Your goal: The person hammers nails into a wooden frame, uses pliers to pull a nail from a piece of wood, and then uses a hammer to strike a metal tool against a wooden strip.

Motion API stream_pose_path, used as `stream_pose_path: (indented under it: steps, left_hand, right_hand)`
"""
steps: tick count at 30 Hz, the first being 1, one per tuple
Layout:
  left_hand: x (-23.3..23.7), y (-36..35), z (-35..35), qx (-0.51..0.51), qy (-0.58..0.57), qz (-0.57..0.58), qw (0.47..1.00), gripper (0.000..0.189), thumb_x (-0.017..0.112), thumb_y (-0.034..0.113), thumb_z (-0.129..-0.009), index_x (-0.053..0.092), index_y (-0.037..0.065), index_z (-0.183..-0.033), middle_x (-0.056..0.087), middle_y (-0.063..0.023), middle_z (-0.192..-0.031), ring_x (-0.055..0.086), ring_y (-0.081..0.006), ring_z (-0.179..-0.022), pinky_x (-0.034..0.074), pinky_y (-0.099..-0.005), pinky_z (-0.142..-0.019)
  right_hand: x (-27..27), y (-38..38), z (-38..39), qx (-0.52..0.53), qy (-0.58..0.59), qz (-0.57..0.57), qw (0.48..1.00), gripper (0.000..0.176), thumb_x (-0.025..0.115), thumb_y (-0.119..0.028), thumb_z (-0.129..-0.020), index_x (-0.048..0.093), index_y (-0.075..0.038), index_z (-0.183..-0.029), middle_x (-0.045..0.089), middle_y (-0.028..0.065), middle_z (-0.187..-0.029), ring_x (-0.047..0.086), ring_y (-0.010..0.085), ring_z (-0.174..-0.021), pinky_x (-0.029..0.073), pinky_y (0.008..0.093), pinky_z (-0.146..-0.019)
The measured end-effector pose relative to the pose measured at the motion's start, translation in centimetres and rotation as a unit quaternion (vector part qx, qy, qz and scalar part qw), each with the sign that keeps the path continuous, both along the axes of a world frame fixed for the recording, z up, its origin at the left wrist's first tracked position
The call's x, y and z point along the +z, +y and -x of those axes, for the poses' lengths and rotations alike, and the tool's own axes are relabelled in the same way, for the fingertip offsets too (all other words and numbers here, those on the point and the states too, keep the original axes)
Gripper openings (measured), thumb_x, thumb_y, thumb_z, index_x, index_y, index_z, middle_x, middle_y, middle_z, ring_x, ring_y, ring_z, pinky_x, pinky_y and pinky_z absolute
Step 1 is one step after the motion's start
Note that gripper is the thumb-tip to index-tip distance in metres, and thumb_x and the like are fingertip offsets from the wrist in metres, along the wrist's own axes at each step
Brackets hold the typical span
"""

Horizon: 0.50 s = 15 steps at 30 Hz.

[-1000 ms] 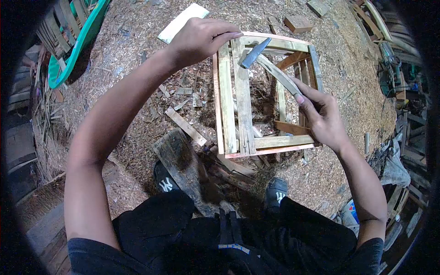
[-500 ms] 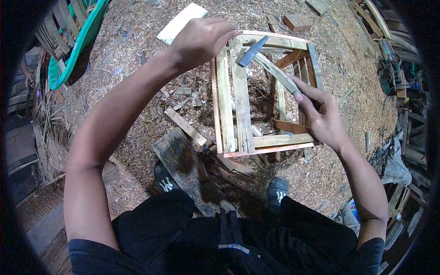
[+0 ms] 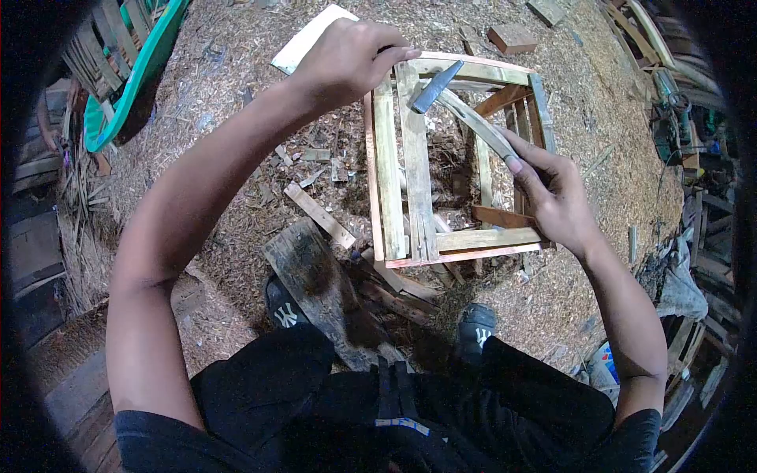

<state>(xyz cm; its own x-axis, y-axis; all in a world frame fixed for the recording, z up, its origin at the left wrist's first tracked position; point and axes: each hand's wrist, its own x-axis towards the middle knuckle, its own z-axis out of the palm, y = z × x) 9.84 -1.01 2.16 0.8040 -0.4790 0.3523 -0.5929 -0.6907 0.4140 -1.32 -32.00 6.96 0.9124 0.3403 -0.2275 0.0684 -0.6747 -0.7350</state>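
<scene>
A slatted wooden crate frame stands in front of me on the shavings. My right hand grips a hammer by its wooden handle, close to the crate's right side. The steel head rests over or just above a vertical slat near the crate's upper left corner. At that corner, my left hand has its thumb and fingers closed in a pinch by the slat's top end. Whatever lies between those fingertips is hidden.
A thick weathered board lies between my shoes, with a short wood strip beyond it. A pale panel and a brown block lie farther off. A green curved object is at left; a person's arm shows at the far left edge.
My left hand has shifted slightly at the crate's corner, its thumb now showing more along the fingers. The hammer and right hand stay almost in place.
</scene>
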Motion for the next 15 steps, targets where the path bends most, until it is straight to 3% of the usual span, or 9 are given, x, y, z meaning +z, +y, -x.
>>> stream_pose_path:
  steps: [7,15]
  left_hand:
    - [-0.3,1.5,1.6,-0.009,0.138,0.073,0.988,0.053,0.087,0.036,-0.082,0.074,0.01,-0.125,0.076,-0.0102,-0.117,0.072,-0.0173,-0.105,0.057,-0.0348,-0.093]
    - [-0.2,1.0,2.8,0.015,0.19,0.134,0.972,0.048,0.084,0.033,-0.087,0.073,0.007,-0.125,0.075,-0.0125,-0.116,0.069,-0.0156,-0.104,0.056,-0.0325,-0.092]
  right_hand:
    - [0.2,-0.2,0.6,-0.011,0.022,-0.02,0.999,0.04,0.057,-0.012,-0.106,0.06,-0.006,-0.145,0.066,0.0018,-0.081,0.049,0.0052,-0.071,0.046,0.0269,-0.067]
    - [-0.1,-0.2,0.8,-0.014,0.025,-0.027,0.999,0.04,0.057,-0.013,-0.106,0.06,-0.008,-0.145,0.064,0.0003,-0.079,0.047,0.0056,-0.07,0.044,0.027,-0.065]
